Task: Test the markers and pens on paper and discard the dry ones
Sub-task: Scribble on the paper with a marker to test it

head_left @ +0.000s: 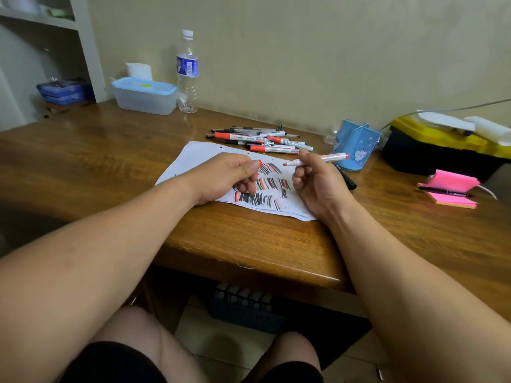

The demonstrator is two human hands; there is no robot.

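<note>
Left hand (226, 175) curled, resting on paper (199, 156), pinching red cap (260, 162). Paper on desk (110, 161), covered in black and red strokes. Right hand (315, 183) grips uncapped red marker (318, 160), tip pointing left above paper. Pile of markers and pens (260, 139) just behind.

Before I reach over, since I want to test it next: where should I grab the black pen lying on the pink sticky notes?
Pinch the black pen at mid-barrel, coming straight down from above. It lies flat across the pink sticky notes, nearly left to right, so thumb and finger can close on its near and far sides.
</note>
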